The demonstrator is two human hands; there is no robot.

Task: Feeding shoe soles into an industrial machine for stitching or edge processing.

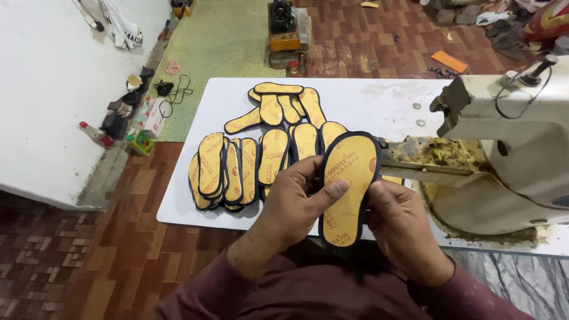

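Observation:
I hold one yellow insole with a black stitched rim [348,184] upright in front of me, above the near edge of the white table [379,101]. My left hand [293,204] grips its left edge, thumb laid across the yellow face. My right hand [402,222] pinches its right edge from behind. The insole's toe points toward the arm of the sewing machine [432,157]. Several more yellow insoles [237,169] lie overlapped on the table to the left.
A further group of insoles [281,106] fans out at the table's far side. The cream sewing machine body [515,148] fills the right, grimy at its base. Beyond the table, a small machine [284,26] and scattered items sit on the floor.

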